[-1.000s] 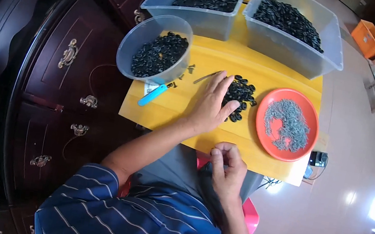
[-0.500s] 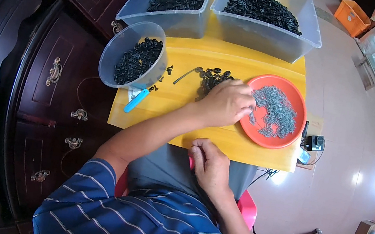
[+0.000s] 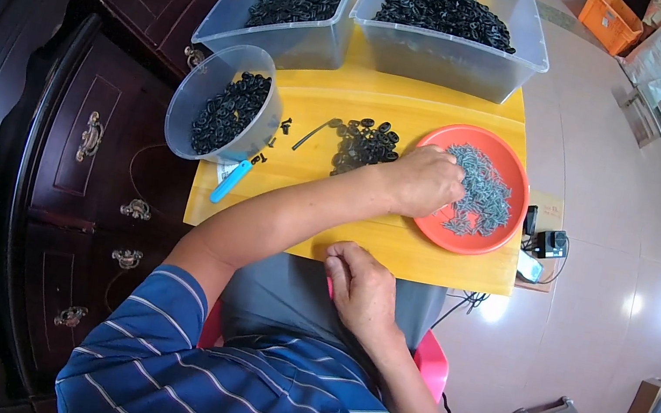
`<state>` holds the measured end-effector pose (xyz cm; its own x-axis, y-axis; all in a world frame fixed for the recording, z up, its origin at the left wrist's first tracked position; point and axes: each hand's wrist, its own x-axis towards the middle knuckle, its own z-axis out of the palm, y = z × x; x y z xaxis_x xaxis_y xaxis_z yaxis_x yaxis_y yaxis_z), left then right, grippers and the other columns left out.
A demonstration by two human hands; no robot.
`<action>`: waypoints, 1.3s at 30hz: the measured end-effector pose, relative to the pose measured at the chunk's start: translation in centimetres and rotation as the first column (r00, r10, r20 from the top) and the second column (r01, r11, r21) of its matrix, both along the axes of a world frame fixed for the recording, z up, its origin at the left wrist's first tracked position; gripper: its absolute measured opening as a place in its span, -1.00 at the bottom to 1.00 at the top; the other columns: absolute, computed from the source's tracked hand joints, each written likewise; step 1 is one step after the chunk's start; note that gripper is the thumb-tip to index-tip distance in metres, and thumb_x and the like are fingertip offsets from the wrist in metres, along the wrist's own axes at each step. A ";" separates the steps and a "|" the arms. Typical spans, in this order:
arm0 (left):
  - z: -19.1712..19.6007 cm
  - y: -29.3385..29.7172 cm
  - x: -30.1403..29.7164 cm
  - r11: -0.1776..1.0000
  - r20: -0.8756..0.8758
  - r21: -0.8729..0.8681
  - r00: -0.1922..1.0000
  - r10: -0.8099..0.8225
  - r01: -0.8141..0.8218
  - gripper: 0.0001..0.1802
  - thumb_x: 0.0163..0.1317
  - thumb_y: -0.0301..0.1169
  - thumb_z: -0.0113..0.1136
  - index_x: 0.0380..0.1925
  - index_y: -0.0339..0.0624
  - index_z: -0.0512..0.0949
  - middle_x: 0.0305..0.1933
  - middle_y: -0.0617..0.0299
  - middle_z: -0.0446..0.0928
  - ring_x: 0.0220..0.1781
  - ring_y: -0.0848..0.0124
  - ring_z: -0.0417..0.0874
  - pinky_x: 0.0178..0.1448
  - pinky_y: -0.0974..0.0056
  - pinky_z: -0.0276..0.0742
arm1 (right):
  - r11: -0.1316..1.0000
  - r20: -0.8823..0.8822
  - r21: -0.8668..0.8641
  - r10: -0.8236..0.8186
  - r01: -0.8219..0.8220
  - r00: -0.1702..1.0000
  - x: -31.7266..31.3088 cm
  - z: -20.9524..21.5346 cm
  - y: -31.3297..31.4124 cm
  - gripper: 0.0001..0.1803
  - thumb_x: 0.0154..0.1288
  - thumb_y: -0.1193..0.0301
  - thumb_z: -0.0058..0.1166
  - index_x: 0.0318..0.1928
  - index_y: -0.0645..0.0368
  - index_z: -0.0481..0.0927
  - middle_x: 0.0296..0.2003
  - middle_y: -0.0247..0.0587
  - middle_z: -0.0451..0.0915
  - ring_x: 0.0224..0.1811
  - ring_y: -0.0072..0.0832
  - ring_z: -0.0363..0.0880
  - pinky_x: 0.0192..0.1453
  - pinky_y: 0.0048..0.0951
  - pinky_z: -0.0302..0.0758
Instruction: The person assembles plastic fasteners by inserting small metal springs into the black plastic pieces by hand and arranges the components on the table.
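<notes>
My left hand reaches across the table into a red-orange plate. Its fingers are curled down among the small grey screws heaped there; the fingertips are hidden, so what they pinch does not show. At the table's front edge my right hand is closed round a pink object, of which only a sliver shows. Left of the plate lies a pile of small black oval parts. A thin dark stick-like piece lies beside that pile.
A clear round tub of black parts stands on the left of the yellow tabletop. Two clear bins, a left one and a right one, hold more at the back. A light-blue-handled tool lies by the tub. Dark drawers flank the left side.
My left hand has moved from the plate's left rim further in over the screws. My right hand keeps its place at the table edge. The whole view has shifted slightly.
</notes>
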<state>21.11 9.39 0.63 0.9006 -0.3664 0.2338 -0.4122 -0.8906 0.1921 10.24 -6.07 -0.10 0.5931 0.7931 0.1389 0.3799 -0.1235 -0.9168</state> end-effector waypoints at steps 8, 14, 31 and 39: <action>0.5 0.0 0.4 0.995 -0.103 0.093 0.994 0.025 -0.016 -0.87 -0.01 -0.40 0.29 -0.47 -0.21 0.61 -0.37 0.07 0.61 -0.17 0.05 0.66 -0.02 -0.02 0.57 | 0.999 -0.007 -0.037 0.008 -0.008 1.000 -0.2 0.0 0.1 -0.90 0.39 0.50 0.14 -0.13 0.22 0.62 -0.36 -0.01 0.68 -0.31 -0.11 0.72 -0.17 -0.22 0.63; 2.8 2.1 -5.5 0.904 -0.029 -0.383 0.981 0.193 -0.189 -0.89 -0.01 -0.51 0.20 -0.48 -0.20 0.46 -0.43 0.07 0.57 -0.29 0.06 0.63 -0.21 0.03 0.52 | 0.999 0.058 0.022 -0.048 0.047 0.997 -0.4 -0.1 0.1 -0.89 0.40 0.49 0.14 -0.12 0.24 0.63 -0.35 0.01 0.67 -0.31 -0.14 0.71 -0.16 -0.26 0.62; -2.2 -2.1 -24.7 0.096 -0.319 -0.909 0.825 0.466 -0.406 -0.89 0.30 -0.59 0.18 -0.23 -0.34 0.65 -0.36 0.36 0.61 -0.40 0.66 0.56 -0.31 0.48 0.53 | 0.997 -0.058 0.074 -0.019 0.023 0.998 -2.0 -1.2 -4.0 -0.89 0.47 0.43 0.13 -0.14 0.22 0.62 -0.40 -0.19 0.67 -0.41 -0.49 0.66 -0.24 -0.43 0.57; -3.1 -5.8 -25.2 0.073 -0.335 -0.915 0.849 0.409 -0.396 -0.87 0.34 -0.57 0.20 -0.16 -0.35 0.66 -0.31 0.32 0.64 -0.39 0.64 0.58 -0.28 0.48 0.56 | 0.987 -0.442 0.160 0.083 -0.013 0.893 -2.3 -2.3 -4.8 -0.88 0.54 0.48 0.03 -0.10 0.27 0.60 -0.34 -0.36 0.60 -0.40 -0.66 0.52 -0.28 -0.59 0.51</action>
<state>-4.05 3.57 -2.45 0.8282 0.5538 0.0859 -0.0640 -0.0588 0.9962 7.94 -10.85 -2.35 0.5820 0.8131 -0.0130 -0.0713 0.0351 -0.9968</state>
